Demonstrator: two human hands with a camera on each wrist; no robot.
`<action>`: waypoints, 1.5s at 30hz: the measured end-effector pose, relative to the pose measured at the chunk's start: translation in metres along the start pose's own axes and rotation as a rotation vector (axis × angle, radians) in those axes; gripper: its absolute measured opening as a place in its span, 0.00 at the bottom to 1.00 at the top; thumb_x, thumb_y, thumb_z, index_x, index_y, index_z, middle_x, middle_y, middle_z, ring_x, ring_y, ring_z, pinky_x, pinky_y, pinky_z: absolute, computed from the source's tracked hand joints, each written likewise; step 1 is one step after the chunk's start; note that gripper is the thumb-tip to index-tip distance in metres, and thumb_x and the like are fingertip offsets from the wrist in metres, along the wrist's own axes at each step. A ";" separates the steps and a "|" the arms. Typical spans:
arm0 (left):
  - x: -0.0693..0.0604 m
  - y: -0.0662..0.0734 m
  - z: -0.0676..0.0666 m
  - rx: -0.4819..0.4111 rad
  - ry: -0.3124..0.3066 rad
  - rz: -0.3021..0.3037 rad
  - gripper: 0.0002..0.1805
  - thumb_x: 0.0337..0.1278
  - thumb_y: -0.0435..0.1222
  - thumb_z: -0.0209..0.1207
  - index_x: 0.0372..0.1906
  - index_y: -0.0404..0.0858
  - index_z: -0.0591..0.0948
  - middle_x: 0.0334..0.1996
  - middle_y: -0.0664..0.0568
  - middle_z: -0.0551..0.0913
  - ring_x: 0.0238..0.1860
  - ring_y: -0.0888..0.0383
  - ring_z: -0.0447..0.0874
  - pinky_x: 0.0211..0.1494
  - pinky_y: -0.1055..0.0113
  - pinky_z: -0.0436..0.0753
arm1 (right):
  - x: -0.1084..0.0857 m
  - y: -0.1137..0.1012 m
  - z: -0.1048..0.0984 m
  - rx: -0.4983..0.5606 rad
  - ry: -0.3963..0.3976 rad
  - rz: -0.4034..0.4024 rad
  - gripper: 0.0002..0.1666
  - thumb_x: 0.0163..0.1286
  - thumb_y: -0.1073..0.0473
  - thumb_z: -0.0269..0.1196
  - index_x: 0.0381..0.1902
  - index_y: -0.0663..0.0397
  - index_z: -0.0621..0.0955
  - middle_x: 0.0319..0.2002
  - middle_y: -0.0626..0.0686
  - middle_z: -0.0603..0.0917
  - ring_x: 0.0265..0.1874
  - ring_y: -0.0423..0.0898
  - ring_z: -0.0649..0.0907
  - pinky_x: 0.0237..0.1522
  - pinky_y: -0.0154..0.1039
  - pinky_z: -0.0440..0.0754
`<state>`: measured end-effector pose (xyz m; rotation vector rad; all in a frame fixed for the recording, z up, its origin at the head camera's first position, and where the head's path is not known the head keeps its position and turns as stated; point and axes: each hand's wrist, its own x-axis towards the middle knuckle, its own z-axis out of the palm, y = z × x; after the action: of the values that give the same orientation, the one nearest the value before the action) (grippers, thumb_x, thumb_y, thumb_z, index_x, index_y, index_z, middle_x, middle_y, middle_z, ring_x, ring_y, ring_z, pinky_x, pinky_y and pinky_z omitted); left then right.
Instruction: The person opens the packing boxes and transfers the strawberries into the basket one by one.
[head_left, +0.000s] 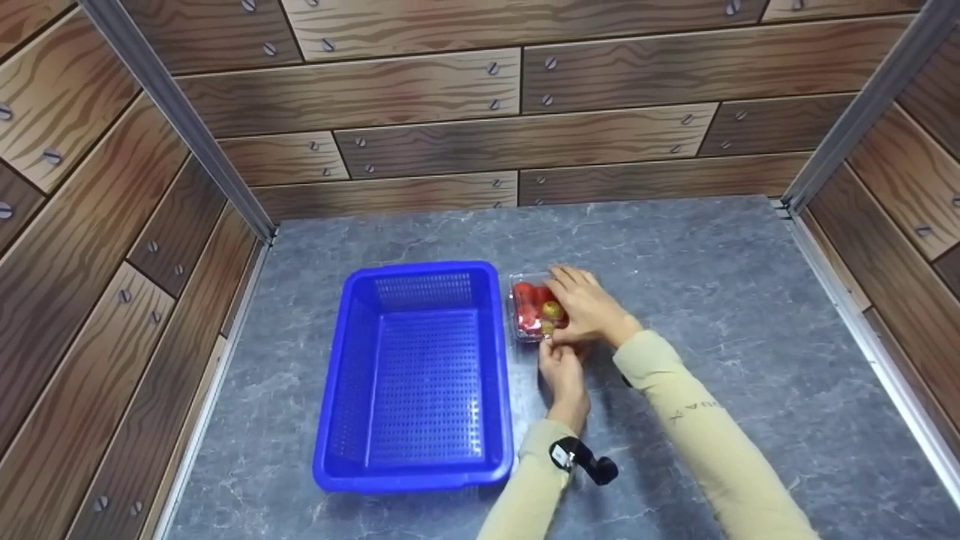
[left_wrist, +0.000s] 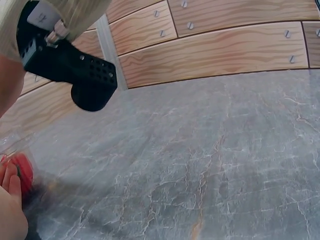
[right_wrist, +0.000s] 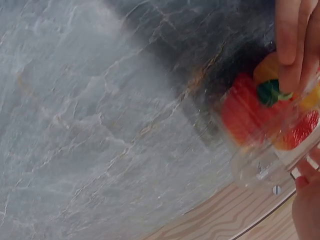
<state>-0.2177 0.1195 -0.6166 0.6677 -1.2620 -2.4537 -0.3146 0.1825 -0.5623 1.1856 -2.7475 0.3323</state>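
We find the clear plastic clamshell (head_left: 529, 338) just right of the frame's centre, resting on the grey marbled table (head_left: 720, 292). Through its wall we make out red pieces of produce (head_left: 525, 300) and a yellow-green one (head_left: 553, 310); from the right wrist we also catch a dark green stem (right_wrist: 269, 92) on a red piece.

The right grip (head_left: 589, 307) comes over the clamshell's right part, its fingers toward the far side and its thumb at the near side, curled round it. The left grip (head_left: 564, 371) pinches the near right corner from below in the frame, though the right one partly covers its fingertips. We judge that this two-sided hold keeps the light package steady, one grip bearing from above while the other braces the edge. We cannot tell whether the lid is latched.

Just left of the clamshell, with a narrow gap between, stands the blue perforated basket (head_left: 504, 390); we suppose that leaves both within easy reach. At the bottom we see a black wrist camera (head_left: 596, 466) on the left sleeve (head_left: 529, 487). Wood-patterned panels (head_left: 420, 97) line the upper frame.
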 end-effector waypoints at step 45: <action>0.002 0.012 -0.001 0.267 0.099 0.190 0.08 0.66 0.21 0.43 0.34 0.30 0.73 0.32 0.45 0.80 0.37 0.50 0.78 0.44 0.61 0.76 | 0.007 -0.015 0.002 -0.025 0.022 0.055 0.58 0.42 0.44 0.71 0.66 0.73 0.69 0.62 0.78 0.68 0.60 0.73 0.70 0.56 0.63 0.74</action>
<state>-0.2183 0.1112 -0.6076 0.6907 -1.5516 -2.0960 -0.3081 0.1673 -0.5607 1.0953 -2.7614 0.3132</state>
